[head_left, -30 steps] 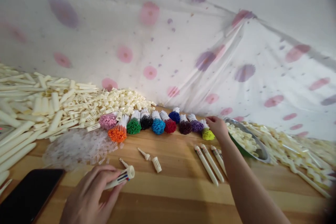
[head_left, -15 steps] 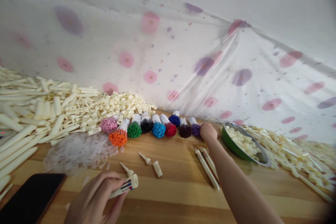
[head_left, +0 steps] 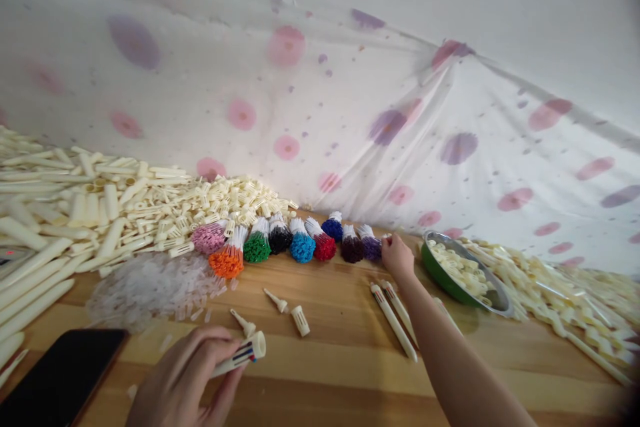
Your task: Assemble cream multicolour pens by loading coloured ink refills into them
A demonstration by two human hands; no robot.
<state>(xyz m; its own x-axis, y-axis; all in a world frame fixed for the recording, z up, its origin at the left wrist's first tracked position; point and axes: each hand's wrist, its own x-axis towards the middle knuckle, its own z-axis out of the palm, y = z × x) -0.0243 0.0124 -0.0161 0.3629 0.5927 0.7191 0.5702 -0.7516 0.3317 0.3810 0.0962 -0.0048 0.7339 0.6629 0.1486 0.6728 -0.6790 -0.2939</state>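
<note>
Between the thumb and fingers of my left hand (head_left: 193, 377) is a cream pen barrel (head_left: 240, 355) with coloured sliders, its open round end facing right. My right hand (head_left: 397, 257) reaches to the right end of the row of refill bundles, its fingers closed beside the purple bundle (head_left: 371, 247); whatever they pinch is too small to make out. The row also holds dark maroon (head_left: 353, 249), red (head_left: 325, 246), light blue (head_left: 303, 248), green (head_left: 257, 248) and orange (head_left: 227, 261) bundles. Two pens (head_left: 393, 322) with coloured sliders lie left of my right forearm.
Cream pen parts (head_left: 110, 207) are heaped at the left, near clear plastic bits (head_left: 150, 287) and a black phone (head_left: 60, 373). Small cream pieces (head_left: 301, 321) lie mid-table. A green bowl (head_left: 440, 278) of cream parts and another pile (head_left: 555, 287) are at the right.
Both hands are nearly where they were. A cream piece beyond my right forearm now shows more, and the view has shifted slightly.
</note>
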